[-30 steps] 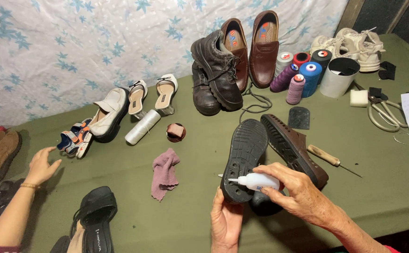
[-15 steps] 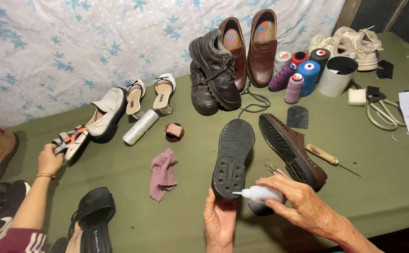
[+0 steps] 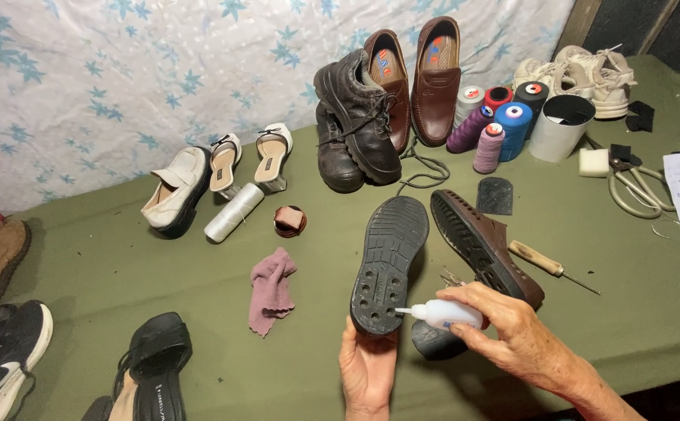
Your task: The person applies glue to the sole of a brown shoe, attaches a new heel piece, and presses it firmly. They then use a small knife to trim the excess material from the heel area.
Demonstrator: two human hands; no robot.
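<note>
From the head camera we saw our left hand (image 3: pixel 369 366) with fingers closed under the heel of a black shoe (image 3: pixel 389 265), holding it sole-up above the green desk (image 3: pixel 121 273). Our right hand (image 3: pixel 511 331) gripped a small white glue bottle (image 3: pixel 443 314), its nozzle touching the heel. A brown shoe (image 3: pixel 484 245) lay just right of the black shoe, a pink rag (image 3: pixel 270 288) to its left.
</note>
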